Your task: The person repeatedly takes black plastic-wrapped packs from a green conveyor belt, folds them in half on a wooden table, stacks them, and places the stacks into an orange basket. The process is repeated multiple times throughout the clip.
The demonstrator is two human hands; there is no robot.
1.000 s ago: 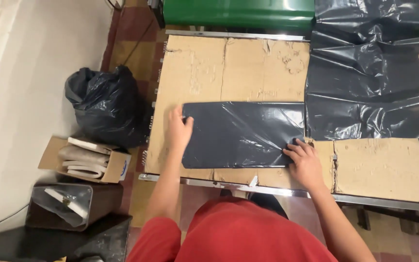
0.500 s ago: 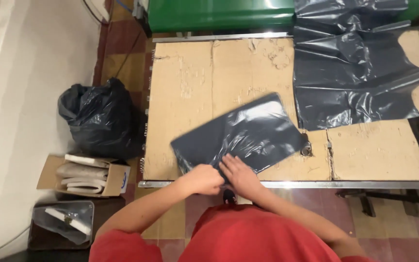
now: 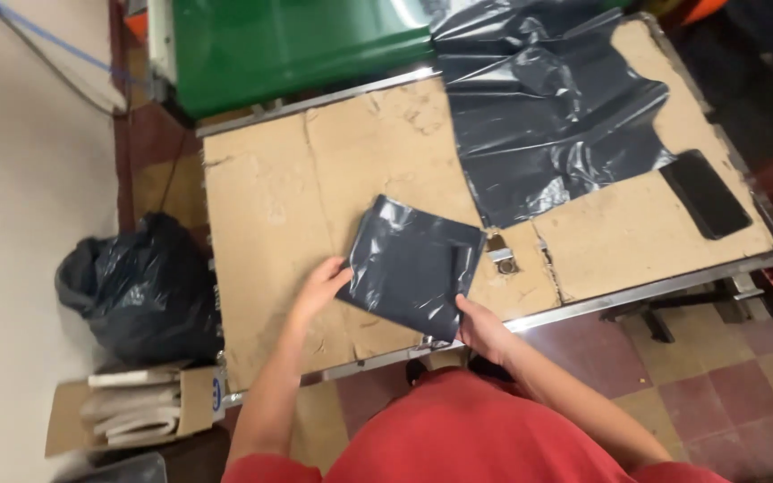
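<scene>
A dark grey plastic bag (image 3: 413,264), folded into a small square, lies near the front edge of a cardboard-covered table (image 3: 279,188). My left hand (image 3: 319,288) grips the square's left edge. My right hand (image 3: 480,326) pinches its lower right corner at the table's metal rim. A larger sheet of dark grey plastic bags (image 3: 547,116) lies spread flat over the far right of the table.
A flat black phone-like slab (image 3: 705,193) lies at the table's right edge. A green bin or machine (image 3: 288,45) stands behind the table. On the floor to the left are a full black rubbish bag (image 3: 140,286) and an open cardboard box (image 3: 131,411) of pale folded items.
The long strip of plastic has been folded over into a small square. Both hands went from pressing it flat, to meeting at its front edge, to holding its left edge and lower corner.
</scene>
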